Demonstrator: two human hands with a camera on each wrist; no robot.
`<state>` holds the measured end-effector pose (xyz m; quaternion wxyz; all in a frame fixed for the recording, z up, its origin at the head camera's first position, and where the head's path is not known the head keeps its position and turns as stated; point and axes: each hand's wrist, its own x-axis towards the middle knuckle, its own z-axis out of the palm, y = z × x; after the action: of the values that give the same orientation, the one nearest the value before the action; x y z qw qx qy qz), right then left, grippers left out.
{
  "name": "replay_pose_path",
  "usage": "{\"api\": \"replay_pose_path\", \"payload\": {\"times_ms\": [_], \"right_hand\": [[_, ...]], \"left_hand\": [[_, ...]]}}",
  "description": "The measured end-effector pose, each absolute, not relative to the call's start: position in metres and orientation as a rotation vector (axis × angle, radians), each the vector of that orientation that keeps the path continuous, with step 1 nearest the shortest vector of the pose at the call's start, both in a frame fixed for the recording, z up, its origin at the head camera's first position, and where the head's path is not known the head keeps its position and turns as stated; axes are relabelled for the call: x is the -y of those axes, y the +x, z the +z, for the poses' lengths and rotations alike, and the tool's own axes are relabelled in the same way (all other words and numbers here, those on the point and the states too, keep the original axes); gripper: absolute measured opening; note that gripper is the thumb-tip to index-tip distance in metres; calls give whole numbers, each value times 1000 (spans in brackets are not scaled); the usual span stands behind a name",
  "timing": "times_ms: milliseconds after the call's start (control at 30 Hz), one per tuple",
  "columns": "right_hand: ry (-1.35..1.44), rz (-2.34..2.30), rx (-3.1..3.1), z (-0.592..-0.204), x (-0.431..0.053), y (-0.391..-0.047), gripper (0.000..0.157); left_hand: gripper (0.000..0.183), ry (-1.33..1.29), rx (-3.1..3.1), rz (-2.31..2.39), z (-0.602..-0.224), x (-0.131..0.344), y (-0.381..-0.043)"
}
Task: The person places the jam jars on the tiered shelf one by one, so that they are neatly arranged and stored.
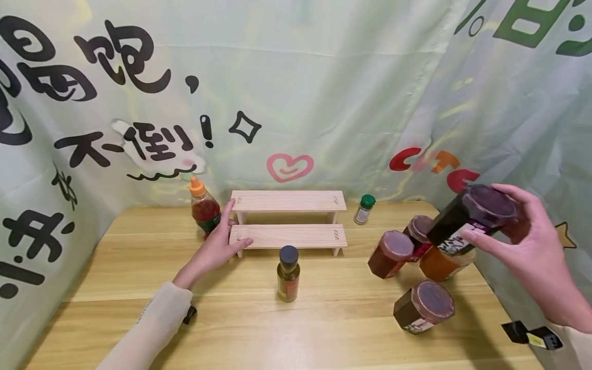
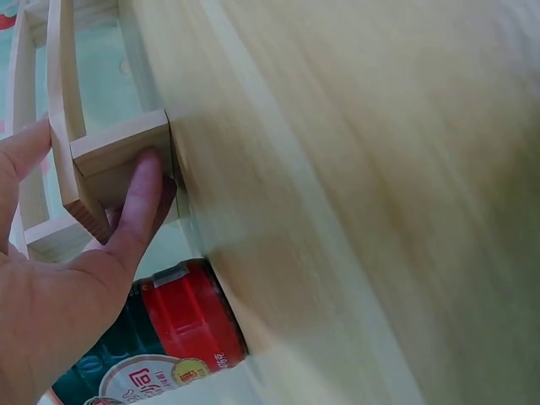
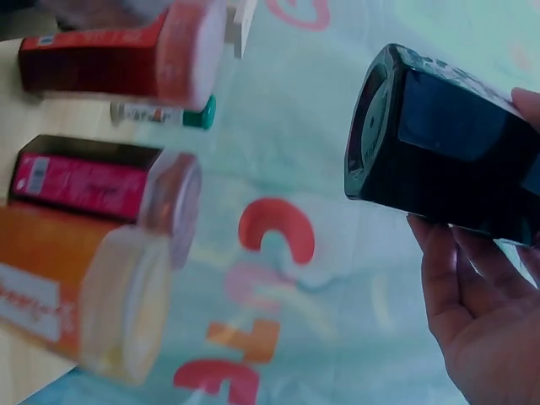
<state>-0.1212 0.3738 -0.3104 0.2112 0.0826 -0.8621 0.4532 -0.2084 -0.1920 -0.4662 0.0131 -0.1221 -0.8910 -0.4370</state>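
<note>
A two-step wooden rack (image 1: 287, 235) stands at the back of the table. My left hand (image 1: 216, 252) grips its left end, thumb over the lower step; in the left wrist view, fingers (image 2: 143, 190) touch the leg beneath the board. Close beside that hand is a sauce bottle (image 1: 203, 208) with an orange cap. My right hand (image 1: 536, 246) holds a dark jar (image 1: 472, 218), tilted, above the other jars at the right. In the right wrist view the dark jar (image 3: 447, 143) shows its base, with fingers (image 3: 472, 287) along its side.
Below the raised jar stand a red jar (image 1: 390, 254), a dark red jar (image 1: 418, 234) and an orange jar (image 1: 444, 264). Nearer the front is another dark jar (image 1: 423, 307). A black-capped bottle (image 1: 289, 275) stands before the rack, a green-capped shaker (image 1: 364, 209) right of it. Printed cloth (image 1: 351, 103) hangs behind.
</note>
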Motion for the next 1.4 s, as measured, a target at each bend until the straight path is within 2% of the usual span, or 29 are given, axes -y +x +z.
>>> {"api": "replay_pose_path", "payload": {"times_ms": [367,833,1400], "right_hand": [[414,1304,2461,-291,-322,-156,91],[633,1459,2459,-299,-242,-200,84],[786,1783,2433,-323,-152,-252,89]], "left_hand": [[117,-371,2766,-1383,-466,194,-208],[117,-364,2753,-1409,-468,192,-210],[118,-382,2782,-1401,-465,193,-211]]}}
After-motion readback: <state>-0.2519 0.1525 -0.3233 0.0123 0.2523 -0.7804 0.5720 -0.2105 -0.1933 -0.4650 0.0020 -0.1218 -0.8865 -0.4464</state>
